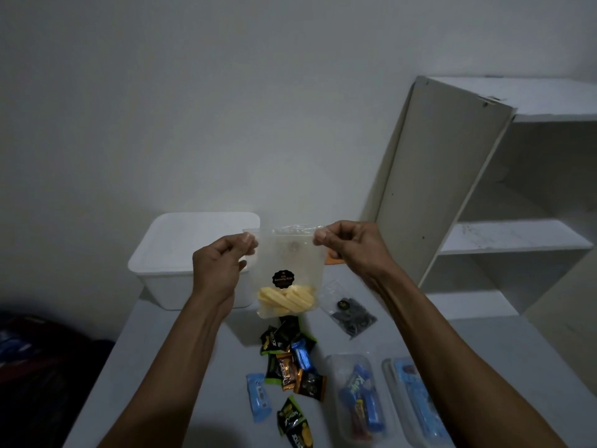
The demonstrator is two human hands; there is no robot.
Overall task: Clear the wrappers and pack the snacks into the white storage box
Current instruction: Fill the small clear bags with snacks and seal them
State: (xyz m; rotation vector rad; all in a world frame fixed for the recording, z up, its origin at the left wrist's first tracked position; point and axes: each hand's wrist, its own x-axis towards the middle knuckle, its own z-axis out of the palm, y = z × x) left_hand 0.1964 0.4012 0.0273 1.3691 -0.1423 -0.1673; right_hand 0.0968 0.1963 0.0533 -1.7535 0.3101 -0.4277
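- The clear snack pouch (pixel 288 273) hangs in the air just in front of the white storage box (pixel 181 253), upright, with its long axis going up and down; yellow stick snacks (pixel 286 300) sit at its bottom and a round black label is above them.
- The left hand (pixel 217 266) pinches the top left corner of the pouch between thumb and forefinger, and the right hand (pixel 350 245) pinches the top right corner in the same way; the other fingers of both hands are curled in.
- The top edge of the pouch is stretched flat between the two pinches, so I judge that the person is closing or checking its seal before packing.
- The box stands behind the pouch and to its left, so the left hand is the nearer one to it. A lid seems to cover the box, but I cannot tell this for sure.
- To go in, the pouch must travel away from the person and to the left, and the box must be open first.
- In front of the box, on the grey table (pixel 193 367), lie a pile of small wrapped snacks (pixel 290 360), a single blue wrapper (pixel 258 396) and a pouch with dark pieces (pixel 350 313).
- Further from the box, on the near right, are two clear trays (pixel 358 396) with blue packets.
- To the right of the box stands a white shelf unit (pixel 484 202).
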